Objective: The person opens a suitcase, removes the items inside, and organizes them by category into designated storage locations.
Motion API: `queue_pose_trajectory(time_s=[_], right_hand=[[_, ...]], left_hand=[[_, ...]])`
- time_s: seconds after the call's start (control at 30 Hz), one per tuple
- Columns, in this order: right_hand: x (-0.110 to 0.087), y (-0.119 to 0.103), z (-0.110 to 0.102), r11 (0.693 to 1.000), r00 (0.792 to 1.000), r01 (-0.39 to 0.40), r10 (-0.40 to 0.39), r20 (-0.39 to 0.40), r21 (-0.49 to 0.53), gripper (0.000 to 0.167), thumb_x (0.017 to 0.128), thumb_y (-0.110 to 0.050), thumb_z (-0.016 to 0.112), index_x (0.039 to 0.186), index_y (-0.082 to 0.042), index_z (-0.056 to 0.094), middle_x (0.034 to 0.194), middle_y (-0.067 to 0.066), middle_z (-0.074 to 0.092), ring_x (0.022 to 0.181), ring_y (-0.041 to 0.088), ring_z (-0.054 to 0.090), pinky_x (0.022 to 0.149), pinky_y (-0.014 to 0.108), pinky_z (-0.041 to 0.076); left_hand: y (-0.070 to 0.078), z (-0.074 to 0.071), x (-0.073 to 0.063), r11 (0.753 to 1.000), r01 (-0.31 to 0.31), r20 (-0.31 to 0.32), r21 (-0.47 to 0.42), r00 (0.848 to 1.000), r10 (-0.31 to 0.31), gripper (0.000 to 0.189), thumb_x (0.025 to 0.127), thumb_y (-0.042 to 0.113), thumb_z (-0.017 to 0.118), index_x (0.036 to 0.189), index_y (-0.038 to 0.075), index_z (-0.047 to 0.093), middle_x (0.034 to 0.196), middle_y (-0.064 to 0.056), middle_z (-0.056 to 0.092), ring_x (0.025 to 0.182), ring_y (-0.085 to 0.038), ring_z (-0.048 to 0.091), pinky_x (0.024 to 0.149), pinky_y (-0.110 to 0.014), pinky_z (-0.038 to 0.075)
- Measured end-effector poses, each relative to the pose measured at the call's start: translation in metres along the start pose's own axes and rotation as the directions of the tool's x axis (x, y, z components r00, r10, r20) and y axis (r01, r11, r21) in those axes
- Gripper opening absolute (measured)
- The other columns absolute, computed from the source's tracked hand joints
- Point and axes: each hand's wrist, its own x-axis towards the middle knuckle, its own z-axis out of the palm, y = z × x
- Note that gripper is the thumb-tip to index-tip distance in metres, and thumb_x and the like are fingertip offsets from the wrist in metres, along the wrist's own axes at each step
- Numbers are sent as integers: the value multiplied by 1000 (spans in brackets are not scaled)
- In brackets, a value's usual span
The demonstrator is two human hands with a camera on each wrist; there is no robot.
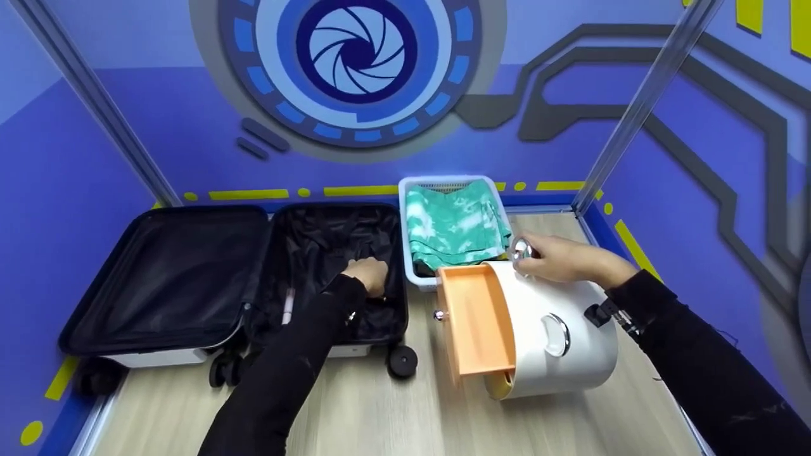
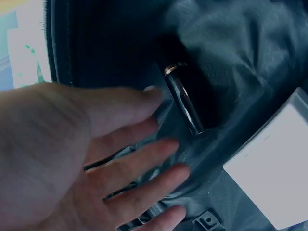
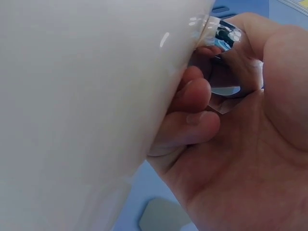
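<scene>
My left hand (image 1: 369, 275) reaches into the right half of an open black-lined suitcase (image 1: 329, 253). In the left wrist view its fingers are spread and relaxed, beside a glossy black cosmetic tube (image 2: 185, 103) with a gold ring; the tube lies on the lining, apart from the fingers. A white flat-faced item (image 2: 274, 163) lies nearby. With curled fingers my right hand (image 1: 561, 258) grips a shiny metal handle (image 3: 226, 36) on a white rounded cabinet (image 1: 570, 373). The cabinet's orange drawer (image 1: 478, 316) is pulled out towards the suitcase, its inside bare.
A light plastic basket (image 1: 408, 253) holding folded green-and-white cloth (image 1: 453, 221) stands behind the drawer. The suitcase's other half (image 1: 184, 278) lies open at left. Suitcase wheels (image 1: 402, 361) stick out at the front. Blue walls (image 1: 158, 114) enclose the wooden tabletop (image 1: 393, 418).
</scene>
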Motion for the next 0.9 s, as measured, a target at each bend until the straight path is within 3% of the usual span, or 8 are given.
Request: queue_pose_trajectory(time_s=[0.1, 0.27, 0.4, 0.43, 0.53, 0.67, 0.77, 0.9], right_hand=[[2, -1, 1, 1000, 1000, -2, 2, 2, 7, 44, 110, -43, 61, 143, -13, 56, 127, 17, 71, 109, 27, 71, 81, 37, 66], [2, 0, 3, 1000, 1000, -14, 13, 6, 17, 44, 110, -44, 61, 141, -13, 56, 124, 16, 71, 104, 25, 72, 77, 36, 66], [2, 1, 4, 999, 1000, -19, 19, 7, 32, 45, 109, -43, 62, 141, -12, 56, 123, 17, 71, 102, 24, 72, 76, 36, 66], [2, 0, 4, 999, 1000, -17, 17, 5, 32, 45, 109, -43, 62, 141, -12, 56, 124, 17, 71, 103, 25, 72, 77, 36, 66], [2, 1, 4, 1000, 1000, -3, 3, -5, 13, 45, 109, -42, 62, 142, -12, 55, 126, 17, 71, 108, 26, 71, 83, 38, 66], [2, 2, 2, 1000, 1000, 8, -8, -23, -23, 46, 110, -42, 61, 144, -11, 55, 130, 19, 71, 114, 28, 70, 90, 41, 64], [0, 2, 1, 1000, 1000, 1, -1, -15, -2, 49, 110, -42, 61, 146, -11, 53, 132, 21, 70, 112, 29, 72, 86, 41, 66], [-1, 1, 0, 1000, 1000, -5, 5, -7, 17, 48, 110, -42, 61, 145, -11, 54, 130, 20, 71, 108, 27, 72, 81, 38, 66]], left_hand=[[-12, 11, 18, 1000, -26, 37, -6, 999, 26, 31, 84, 23, 88, 108, 4, 81, 127, -25, 78, 120, -45, 74, 106, -66, 54], [16, -30, -26, 1000, -6, 46, 2, 999, 6, 25, 93, 15, 78, 111, -2, 80, 131, -28, 76, 125, -48, 72, 111, -64, 54], [20, -41, -37, 999, -43, 42, 16, 998, 42, 22, 93, 13, 76, 108, -3, 80, 127, -29, 78, 119, -48, 75, 105, -62, 59], [17, -38, -33, 998, -50, 58, 23, 997, 49, 22, 91, 13, 79, 106, -2, 81, 124, -29, 78, 115, -48, 76, 101, -61, 61], [-10, -7, 8, 994, -95, 116, 54, 989, 88, 24, 81, 17, 91, 99, 2, 82, 117, -24, 81, 104, -40, 78, 90, -53, 65], [-43, 48, 66, 980, -153, 69, 126, 987, 145, 18, 73, 19, 94, 84, 14, 81, 103, -15, 83, 87, -35, 74, 74, -53, 61], [-41, 58, 69, 972, -165, 0, 168, 986, 167, 10, 73, 14, 86, 81, 15, 79, 100, -16, 83, 84, -39, 74, 76, -61, 61], [-20, 24, 31, 978, -158, -4, 133, 987, 160, 10, 81, 11, 83, 88, 5, 81, 105, -24, 82, 91, -44, 78, 88, -64, 63]])
